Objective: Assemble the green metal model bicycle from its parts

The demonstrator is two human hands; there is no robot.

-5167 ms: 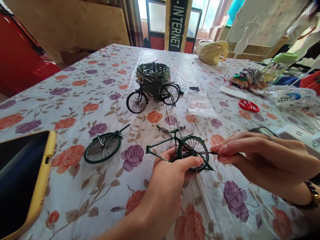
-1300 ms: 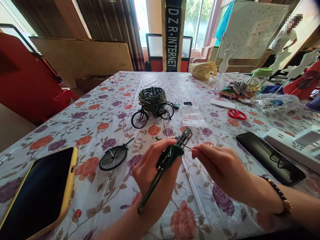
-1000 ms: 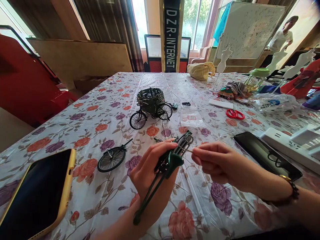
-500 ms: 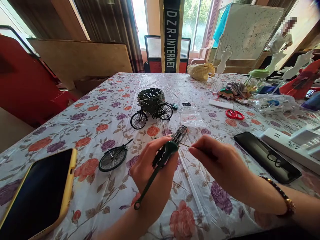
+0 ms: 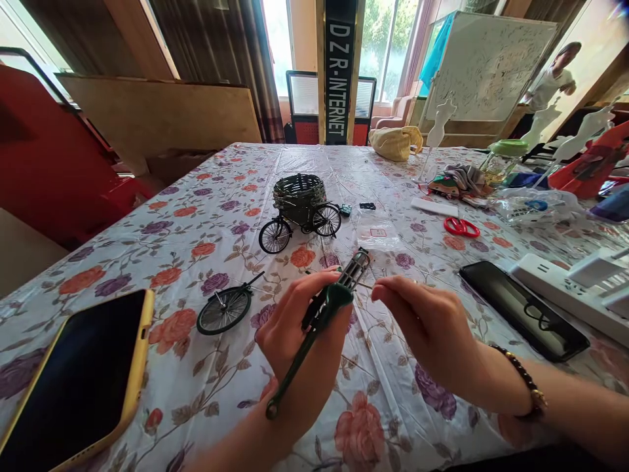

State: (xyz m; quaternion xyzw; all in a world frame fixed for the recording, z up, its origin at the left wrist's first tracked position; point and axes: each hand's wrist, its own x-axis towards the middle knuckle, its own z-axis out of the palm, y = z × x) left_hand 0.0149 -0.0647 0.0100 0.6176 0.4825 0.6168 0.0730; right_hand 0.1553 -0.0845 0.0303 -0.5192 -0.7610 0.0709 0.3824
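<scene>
My left hand [image 5: 295,328] is shut on a dark green model bicycle frame [image 5: 324,311], which tilts with its rear wheel [image 5: 356,270] seen edge-on at the top. My right hand [image 5: 425,328] pinches a thin metal pin [image 5: 364,286] between its fingertips, and the pin's tip lies at the wheel's hub area. The hands are close but apart. On the floral tablecloth [image 5: 98,275] to the left lies a loose spoked wheel with a green fork [image 5: 225,310]. Farther back stands a finished model bicycle with a woven basket [image 5: 299,208].
A yellow-cased phone [image 5: 78,387] lies at the near left, and a black phone [image 5: 523,310] and white power strip [image 5: 560,295] at the right. Red scissors [image 5: 460,227], a small plastic bag [image 5: 378,231] and fabric scraps [image 5: 459,182] lie farther back. A person [image 5: 550,85] stands beyond.
Since the earliest frame, the bicycle frame has turned from lying flat to tilting with its wheel on top. Over the last half second, my right hand has shifted slightly, still at the pin.
</scene>
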